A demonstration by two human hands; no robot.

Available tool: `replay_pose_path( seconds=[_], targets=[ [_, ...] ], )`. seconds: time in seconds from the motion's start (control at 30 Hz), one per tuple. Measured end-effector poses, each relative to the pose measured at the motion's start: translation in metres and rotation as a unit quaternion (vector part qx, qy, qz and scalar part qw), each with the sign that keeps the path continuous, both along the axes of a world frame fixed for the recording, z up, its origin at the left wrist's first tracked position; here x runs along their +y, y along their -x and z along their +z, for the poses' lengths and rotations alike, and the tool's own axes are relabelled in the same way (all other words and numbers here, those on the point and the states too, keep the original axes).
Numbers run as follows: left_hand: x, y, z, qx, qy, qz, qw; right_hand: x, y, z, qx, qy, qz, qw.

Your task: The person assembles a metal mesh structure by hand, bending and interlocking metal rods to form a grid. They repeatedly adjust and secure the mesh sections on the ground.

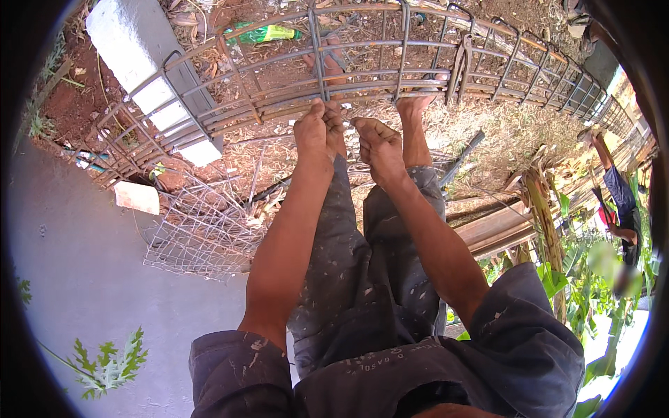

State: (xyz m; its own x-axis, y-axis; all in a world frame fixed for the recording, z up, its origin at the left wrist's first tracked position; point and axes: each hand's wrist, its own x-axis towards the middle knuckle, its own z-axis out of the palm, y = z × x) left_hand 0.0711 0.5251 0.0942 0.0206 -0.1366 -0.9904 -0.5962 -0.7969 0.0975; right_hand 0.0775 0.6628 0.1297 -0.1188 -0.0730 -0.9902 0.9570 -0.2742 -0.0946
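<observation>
A long cage of steel reinforcing bars [293,96] with square stirrups crosses in front of me. My left hand [319,132] is closed with its thumb raised, just at the lower bars beside a stirrup [318,52]. What its fingers grip is too small to make out. Close by on the right, my right hand [380,148] pinches a short thin piece that looks like wire [347,122], its tip pointing toward the left hand. Rusty pincers [460,66] hang on the cage to the right of my hands.
A pale block [132,42] stands under the cage's left part. Wire mesh [198,233] lies beside a grey wall [83,230]. A green bottle [261,33] lies on the littered soil beyond the cage. Another person [620,195] is at the far right among plants.
</observation>
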Motion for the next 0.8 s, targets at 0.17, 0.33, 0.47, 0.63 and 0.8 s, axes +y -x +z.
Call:
replay_pose_path(
  seconds=[0.17,0.33,0.47,0.63,0.8],
  targets=[
    [-0.040,0.054,-0.005,0.123,0.247,-0.469,0.839,-0.022,0.021,-0.033,0.143,-0.201,0.035,0.969],
    [-0.074,0.072,-0.025,0.129,0.291,-0.653,0.688,-0.033,0.072,-0.021,0.196,-0.297,0.146,0.923],
    [-0.049,0.046,-0.050,0.173,0.127,-0.623,0.752,-0.032,0.087,-0.081,0.323,-0.380,0.342,0.796],
    [0.015,0.044,-0.063,0.125,0.066,-0.381,0.914,-0.037,0.130,-0.084,0.339,-0.390,0.472,0.715],
    [0.056,0.027,-0.126,0.100,0.301,-0.506,0.802,-0.031,0.158,-0.110,0.354,-0.327,0.651,0.586]
  ],
)
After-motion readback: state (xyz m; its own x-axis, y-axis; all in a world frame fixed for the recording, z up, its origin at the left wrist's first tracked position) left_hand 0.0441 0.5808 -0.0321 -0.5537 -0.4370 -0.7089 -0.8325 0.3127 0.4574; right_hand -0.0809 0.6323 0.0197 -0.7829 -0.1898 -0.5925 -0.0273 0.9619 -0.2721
